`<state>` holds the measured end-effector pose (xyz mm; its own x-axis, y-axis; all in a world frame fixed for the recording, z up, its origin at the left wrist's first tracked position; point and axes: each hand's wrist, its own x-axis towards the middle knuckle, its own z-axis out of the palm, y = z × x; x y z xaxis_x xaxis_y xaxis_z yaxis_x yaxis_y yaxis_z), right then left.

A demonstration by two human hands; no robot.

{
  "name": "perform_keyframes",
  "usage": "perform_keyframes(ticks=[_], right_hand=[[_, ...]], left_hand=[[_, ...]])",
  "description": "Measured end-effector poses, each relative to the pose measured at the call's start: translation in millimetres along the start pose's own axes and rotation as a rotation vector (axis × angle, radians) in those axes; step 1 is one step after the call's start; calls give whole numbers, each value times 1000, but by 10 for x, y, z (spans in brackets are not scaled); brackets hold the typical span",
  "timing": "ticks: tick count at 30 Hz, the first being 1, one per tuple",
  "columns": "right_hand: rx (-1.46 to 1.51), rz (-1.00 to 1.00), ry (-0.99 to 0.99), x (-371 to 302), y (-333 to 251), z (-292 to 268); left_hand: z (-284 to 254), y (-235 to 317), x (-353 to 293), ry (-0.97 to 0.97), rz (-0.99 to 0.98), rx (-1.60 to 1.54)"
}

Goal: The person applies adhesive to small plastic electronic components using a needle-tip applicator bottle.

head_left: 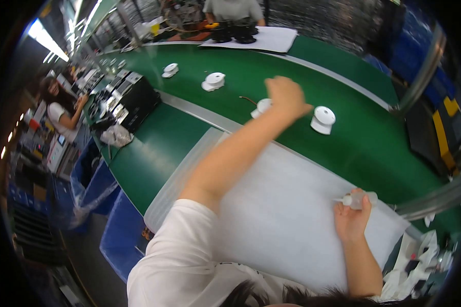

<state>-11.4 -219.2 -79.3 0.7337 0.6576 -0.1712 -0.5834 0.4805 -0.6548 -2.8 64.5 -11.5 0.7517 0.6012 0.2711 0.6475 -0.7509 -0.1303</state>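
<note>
My left hand (287,98) reaches over the green conveyor belt, slightly blurred. Its thumb is stretched out to the right, apart from the other fingers, and nothing shows in it. Partly behind this hand and wrist sits a white round spool-like part (263,106) with a thin reddish wire. A second white spool-like part (323,120) stands upright just right of the thumb, apart from it. At the lower right, my right hand (351,219) is closed around a small translucent squeeze bottle (362,200). The bottle lies tilted on its side, its thin nozzle pointing left above a white sheet.
More white parts (213,81) sit farther left on the belt (358,153). The white sheet (281,210) covers the near worktop. A black box (133,100) with small items stands left, above blue bins (120,230). One person sits across the belt, another at far left.
</note>
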Motion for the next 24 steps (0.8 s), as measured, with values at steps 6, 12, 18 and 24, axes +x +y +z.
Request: perform_keyframes(ticks=[6,12,18,24], right_hand=[[26,-1,-54,2,-10,-12],[-26,-97,3,-3,-79,-59],[8,-79,-33,11,-134,-19],[52,-85,40,24,-114,122]], left_hand=[[252,975,171,-231,84,-4],[498,1425,249,-207,-9,-218],[-46,1101,-228,-21,137,-822],[-441,456,-753,64,394,-1137]])
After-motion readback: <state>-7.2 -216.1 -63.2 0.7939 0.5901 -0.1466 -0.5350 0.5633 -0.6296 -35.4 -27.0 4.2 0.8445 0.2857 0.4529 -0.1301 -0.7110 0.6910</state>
